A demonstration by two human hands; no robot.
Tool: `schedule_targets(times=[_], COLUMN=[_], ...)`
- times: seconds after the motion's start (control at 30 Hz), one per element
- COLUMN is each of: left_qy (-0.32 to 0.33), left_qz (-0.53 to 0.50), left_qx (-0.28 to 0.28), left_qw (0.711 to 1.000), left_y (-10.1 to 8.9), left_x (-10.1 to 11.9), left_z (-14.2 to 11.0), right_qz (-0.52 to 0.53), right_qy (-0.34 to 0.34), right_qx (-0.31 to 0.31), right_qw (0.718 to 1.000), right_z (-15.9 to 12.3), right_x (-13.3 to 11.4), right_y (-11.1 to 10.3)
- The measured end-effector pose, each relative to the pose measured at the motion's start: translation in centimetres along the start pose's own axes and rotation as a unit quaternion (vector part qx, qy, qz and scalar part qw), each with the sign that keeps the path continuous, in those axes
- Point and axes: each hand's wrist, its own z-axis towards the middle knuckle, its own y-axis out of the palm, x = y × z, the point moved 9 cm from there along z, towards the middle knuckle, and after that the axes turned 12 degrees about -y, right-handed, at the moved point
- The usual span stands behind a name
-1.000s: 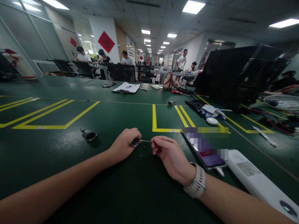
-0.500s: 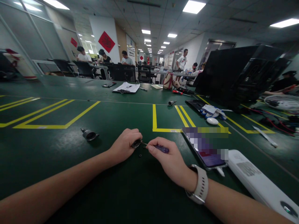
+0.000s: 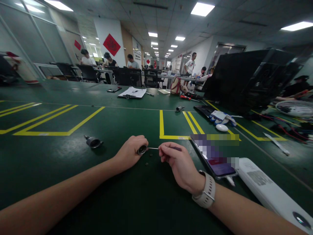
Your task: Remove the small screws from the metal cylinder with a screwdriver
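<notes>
My left hand (image 3: pixel 130 152) is closed around a dark round metal part (image 3: pixel 141 149), its hollow open end facing me. In my right hand (image 3: pixel 179 164) is a small screwdriver (image 3: pixel 176 148) with a dark purple handle. Its thin shaft points left and its tip is at the side of the metal part; whether it sits in a screw is too small to tell. Two tiny dark ring-like pieces (image 3: pixel 147 164) lie on the green table (image 3: pixel 110 202) just below the hands. Left of my left hand, a similar metal part (image 3: pixel 94 142) rests on its side.
On the right lie a phone (image 3: pixel 212 160) with a cable plugged in and a white power bank-like device (image 3: pixel 274 192). Farther back are another small metal part (image 3: pixel 180 108), gloves (image 3: pixel 222 117), a red screwdriver (image 3: pixel 186 97), a clipboard (image 3: pixel 132 92) and a large black case (image 3: pixel 251 78).
My right hand has drawn back slightly to the right and turned, so more of the screwdriver's shaft shows. My left hand and the metal part have barely moved.
</notes>
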Motion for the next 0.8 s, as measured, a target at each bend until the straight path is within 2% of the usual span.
schedule_targets(times=[0.07, 0.13, 0.23, 0.3, 0.43, 0.6, 0.7, 0.8], left_qy=[-0.004, 0.0, 0.008, 0.009, 0.015, 0.011, 0.001, -0.004], left_qz=[0.008, 0.018, 0.03, 0.032, 0.024, 0.007, -0.003, -0.002], left_qx=[-0.001, -0.006, -0.021, -0.026, -0.02, -0.002, 0.0, -0.001], left_qw=[1.0, 1.0, 0.999, 0.999, 0.999, 1.0, 1.0, 1.0], left_y=[0.0, 0.1, 0.3, 0.3, 0.3, 0.0, -0.1, 0.0], left_x=[0.0, 0.1, 0.4, 0.5, 0.4, 0.1, 0.0, -0.2], left_z=[0.0, -0.1, -0.2, -0.3, -0.3, -0.1, -0.1, 0.0], right_qz=[-0.112, -0.206, -0.252, -0.219, -0.07, 0.084, 0.107, 0.056], right_qy=[-0.056, -0.094, -0.106, -0.086, -0.008, 0.067, 0.09, 0.048], right_qx=[-0.029, -0.06, -0.086, -0.082, -0.035, 0.001, 0.015, 0.012], right_qw=[0.992, 0.972, 0.958, 0.968, 0.997, 0.994, 0.99, 0.997], right_z=[-0.2, -0.5, -0.6, -0.4, 0.1, 0.2, 0.1, 0.1], right_x=[-1.2, -2.1, -2.4, -2.0, -0.6, 1.1, 1.6, 0.8], right_y=[0.4, 1.0, 1.4, 1.3, 0.4, 0.1, 0.0, -0.1])
